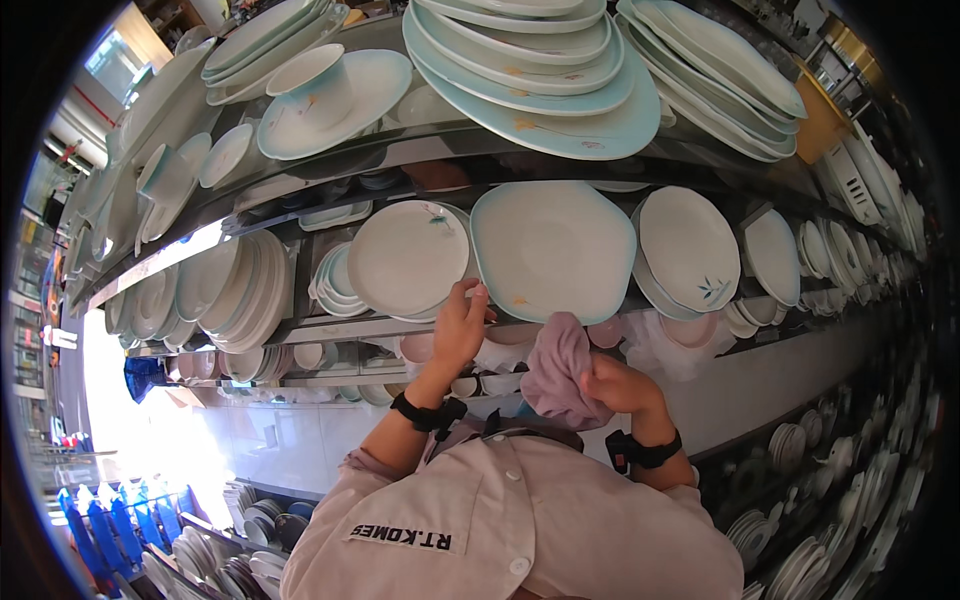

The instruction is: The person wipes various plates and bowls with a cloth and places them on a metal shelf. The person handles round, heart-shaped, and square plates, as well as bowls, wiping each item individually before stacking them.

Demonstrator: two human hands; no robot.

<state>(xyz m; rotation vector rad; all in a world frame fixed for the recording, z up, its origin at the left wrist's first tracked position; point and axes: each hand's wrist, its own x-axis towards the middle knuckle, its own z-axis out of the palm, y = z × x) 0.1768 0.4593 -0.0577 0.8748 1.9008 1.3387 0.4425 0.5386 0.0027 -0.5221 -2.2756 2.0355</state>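
Observation:
My left hand (460, 322) is at the lower left edge of a large squarish ceramic plate (555, 247) with a pale blue rim, which stands on the shelf. The thumb and fingers are close to the plate's edge; whether they grip it I cannot tell. In my right hand (619, 384) is a bunched pinkish-purple cloth (562, 375), whose top reaches the plate's lower edge. Left of the squarish plate is a round white plate (409, 257) with a small green motif. An oval plate (690, 247) with blue leaves stands to its right.
Above, the upper shelf bears a stack of large pale blue plates (532, 127), a cup on a plate (307, 71) and stacked oval dishes (720, 75). More stacked plates (244, 292) stand at left. Bowls (686, 328) sit below, and further shelves of crockery lie behind at lower right.

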